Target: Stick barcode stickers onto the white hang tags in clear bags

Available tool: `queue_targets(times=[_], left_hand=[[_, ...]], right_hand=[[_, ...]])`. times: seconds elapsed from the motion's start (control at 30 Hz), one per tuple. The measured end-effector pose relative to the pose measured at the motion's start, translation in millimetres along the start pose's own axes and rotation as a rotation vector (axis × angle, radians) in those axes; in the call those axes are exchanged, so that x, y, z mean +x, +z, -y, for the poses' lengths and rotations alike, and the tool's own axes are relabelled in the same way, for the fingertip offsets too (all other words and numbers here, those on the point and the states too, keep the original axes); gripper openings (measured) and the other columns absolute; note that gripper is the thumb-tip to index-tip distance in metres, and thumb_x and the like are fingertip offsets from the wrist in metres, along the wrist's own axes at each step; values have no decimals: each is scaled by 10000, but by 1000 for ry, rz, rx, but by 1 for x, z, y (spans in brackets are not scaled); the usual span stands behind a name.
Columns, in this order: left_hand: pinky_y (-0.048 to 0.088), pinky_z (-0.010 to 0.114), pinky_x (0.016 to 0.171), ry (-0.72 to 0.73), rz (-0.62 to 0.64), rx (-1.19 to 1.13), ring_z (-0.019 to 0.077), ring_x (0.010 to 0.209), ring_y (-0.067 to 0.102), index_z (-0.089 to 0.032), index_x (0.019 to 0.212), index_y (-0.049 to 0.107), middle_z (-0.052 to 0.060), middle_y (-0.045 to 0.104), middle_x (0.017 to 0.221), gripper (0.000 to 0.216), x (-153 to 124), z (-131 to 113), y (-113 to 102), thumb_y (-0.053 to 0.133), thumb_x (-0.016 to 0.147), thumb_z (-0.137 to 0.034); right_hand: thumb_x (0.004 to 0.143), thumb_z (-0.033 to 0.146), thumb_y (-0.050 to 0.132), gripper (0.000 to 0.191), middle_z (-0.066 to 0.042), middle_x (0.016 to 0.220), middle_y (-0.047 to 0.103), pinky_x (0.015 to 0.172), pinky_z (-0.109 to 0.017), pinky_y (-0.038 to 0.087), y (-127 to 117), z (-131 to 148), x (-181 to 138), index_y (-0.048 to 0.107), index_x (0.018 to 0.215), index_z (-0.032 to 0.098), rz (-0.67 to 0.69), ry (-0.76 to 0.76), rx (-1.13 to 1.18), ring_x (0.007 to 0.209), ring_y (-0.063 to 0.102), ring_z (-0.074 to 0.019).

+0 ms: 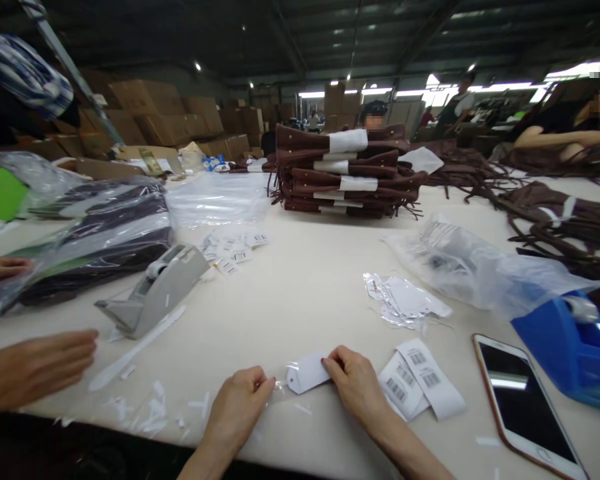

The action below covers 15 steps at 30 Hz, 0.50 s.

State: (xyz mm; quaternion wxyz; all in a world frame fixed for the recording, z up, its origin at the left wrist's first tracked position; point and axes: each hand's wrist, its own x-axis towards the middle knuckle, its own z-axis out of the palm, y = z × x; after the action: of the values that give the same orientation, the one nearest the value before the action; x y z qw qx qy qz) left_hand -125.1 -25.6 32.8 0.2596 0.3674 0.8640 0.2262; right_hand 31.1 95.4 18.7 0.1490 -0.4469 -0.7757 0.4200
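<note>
Low over the table's front edge, my right hand (357, 383) pinches the right end of a white hang tag (307, 373). The tag's left end has clipped corners and a small hole. My left hand (243, 403) is closed in a pinch just left of the tag, on a shiny clear plastic piece (280, 385); whether this is tape or the tag's loop I cannot tell. Right of my right hand lie barcode label strips (427, 380). Beyond them is a pile of white hang tags (405, 298) with clear loops.
A phone (527, 400) and a blue tape dispenser (570, 347) stand right; a grey tape dispenser (155, 287) stands left. Another person's hand (40, 367) reaches in at left, near bagged dark garments (115, 227). Stacked brown garments (347, 173) and loose barcode labels (235, 247) lie farther back.
</note>
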Motion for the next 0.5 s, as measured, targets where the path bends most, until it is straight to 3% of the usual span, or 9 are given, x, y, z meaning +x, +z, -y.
queue_targets(times=[0.17,0.27,0.33,0.37,0.43,0.47,0.5], left_hand=[[324,264,541,-15,-10,379,189,610,567,-199,651,527,18,592,604,244,-8,-3,-5,382,781,-345],[398,329,637,101,-275,601,262,852,579,-155,984,544,117,626,926,272,-11,-3,-1,440,777,-297],[396,384,762,412,-473,684,282,1040,499,-163,1153,476,140,558,1136,378,-9,3,6,448,777,-198],[384,384,807,621,-510,688,265,1074,479,-188,1168,474,115,556,1161,385,-7,8,12,421,788,-152],[384,325,843,996,-458,628,199,1039,505,-217,1092,536,49,618,1084,358,0,20,24,338,820,-94],[393,286,842,1109,-430,578,175,1011,520,-208,1048,561,33,640,1039,351,4,27,31,308,834,-94],[398,270,853,1130,-417,545,168,1014,520,-199,1045,565,33,644,1039,348,9,33,36,303,838,-99]], right_hand=[[810,249,428,186,-75,704,642,633,-287,347,5,1,-4,566,706,180,-14,-3,-165,689,572,-202],[834,223,399,192,-94,746,652,635,-285,361,9,2,-4,568,761,166,-16,-21,-332,720,594,-211],[842,208,387,198,-107,770,653,638,-291,371,12,4,-4,570,791,155,-18,-28,-384,732,601,-217],[842,202,386,198,-111,780,653,642,-293,375,13,6,-5,572,801,151,-20,-30,-392,736,603,-219],[833,189,400,180,-106,795,652,642,-292,386,13,10,-7,575,819,150,-25,-33,-407,741,605,-216],[824,184,415,162,-98,805,649,638,-287,391,10,11,-9,574,828,152,-28,-37,-413,739,605,-211],[816,181,431,143,-87,812,643,631,-281,398,6,11,-11,570,836,156,-35,-48,-409,731,603,-203]])
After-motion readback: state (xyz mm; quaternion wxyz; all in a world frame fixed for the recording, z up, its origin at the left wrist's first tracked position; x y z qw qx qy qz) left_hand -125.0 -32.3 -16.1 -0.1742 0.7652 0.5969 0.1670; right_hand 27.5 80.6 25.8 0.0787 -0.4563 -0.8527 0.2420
